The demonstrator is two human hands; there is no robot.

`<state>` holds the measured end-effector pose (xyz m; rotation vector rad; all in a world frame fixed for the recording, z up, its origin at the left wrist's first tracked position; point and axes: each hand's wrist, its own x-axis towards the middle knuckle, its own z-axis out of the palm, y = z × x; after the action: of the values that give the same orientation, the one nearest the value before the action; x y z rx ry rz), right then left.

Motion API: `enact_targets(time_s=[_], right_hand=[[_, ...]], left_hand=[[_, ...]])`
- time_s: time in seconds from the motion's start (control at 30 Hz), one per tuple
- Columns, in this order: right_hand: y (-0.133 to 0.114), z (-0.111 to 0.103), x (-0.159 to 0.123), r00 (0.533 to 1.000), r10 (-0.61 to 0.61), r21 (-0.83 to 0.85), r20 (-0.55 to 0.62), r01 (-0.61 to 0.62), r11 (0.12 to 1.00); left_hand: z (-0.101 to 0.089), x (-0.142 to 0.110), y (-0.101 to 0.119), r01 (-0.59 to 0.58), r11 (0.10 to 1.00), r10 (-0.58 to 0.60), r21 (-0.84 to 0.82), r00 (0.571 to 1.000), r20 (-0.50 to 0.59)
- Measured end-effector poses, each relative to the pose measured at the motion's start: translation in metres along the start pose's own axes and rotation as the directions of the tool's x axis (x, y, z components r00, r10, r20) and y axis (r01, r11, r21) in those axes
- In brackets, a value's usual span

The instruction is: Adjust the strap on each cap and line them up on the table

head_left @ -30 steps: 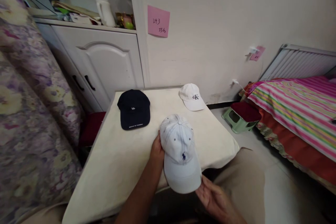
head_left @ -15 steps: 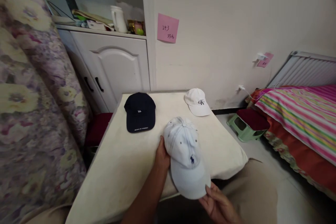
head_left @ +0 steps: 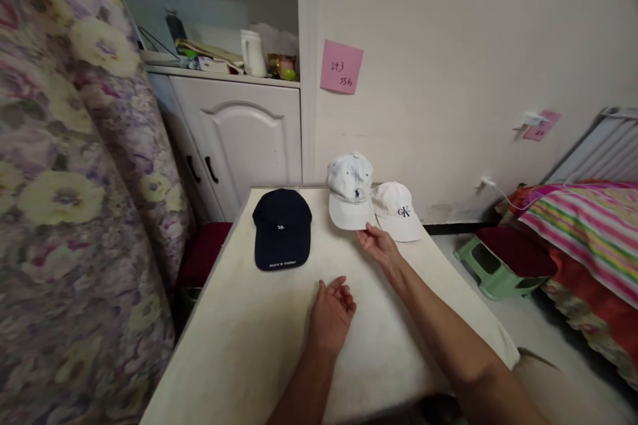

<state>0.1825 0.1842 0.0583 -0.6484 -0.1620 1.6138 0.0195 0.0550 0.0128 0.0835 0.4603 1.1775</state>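
My right hand [head_left: 379, 245] reaches over the table and pinches the brim of a pale blue baseball cap [head_left: 349, 179], which has a small dark horse-rider emblem. The cap is at the table's far side, its crown up and its brim towards me. Just right of it, partly overlapped, lies a white baseball cap [head_left: 393, 202] with dark letters. A navy baseball cap [head_left: 282, 226] with white lettering on its brim rests to the left. My left hand [head_left: 333, 312] is above the middle of the table, fingers loosely curled and apart, holding nothing.
The cream-covered table [head_left: 239, 345] stands before a pale wall bearing a pink note [head_left: 341, 67]. A white cabinet [head_left: 249, 139] and a floral curtain [head_left: 90, 166] are on the left. To the right are a green stool [head_left: 503, 265] and a bed with a striped cover [head_left: 588, 226].
The pale blue cap has moved from near me to the table's far side, beside the white cap, with my right hand on its brim. My left hand has let go of it.
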Motion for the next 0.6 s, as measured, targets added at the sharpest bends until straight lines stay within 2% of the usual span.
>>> enact_targets(time_s=[0.1,0.2,0.33,0.6], right_hand=[[0.01,-0.003,0.04,0.996,0.045,-0.021,-0.078,-0.047,0.999],[0.016,-0.019,0.055,0.987,0.076,-0.043,-0.139,-0.083,0.996],[0.014,-0.033,0.059,0.98,0.077,-0.065,-0.184,-0.09,0.994],[0.01,-0.038,0.053,0.968,0.042,-0.127,-0.246,-0.076,0.989]], left_hand=[[-0.001,0.0,0.0,0.005,1.0,-0.005,0.003,1.0,-0.024],[-0.001,0.0,-0.001,0.012,1.0,-0.011,0.005,0.999,-0.036],[-0.001,0.001,-0.002,0.018,1.0,-0.017,0.015,0.999,-0.048],[0.002,0.001,-0.001,0.022,0.999,-0.02,0.035,0.997,-0.068]])
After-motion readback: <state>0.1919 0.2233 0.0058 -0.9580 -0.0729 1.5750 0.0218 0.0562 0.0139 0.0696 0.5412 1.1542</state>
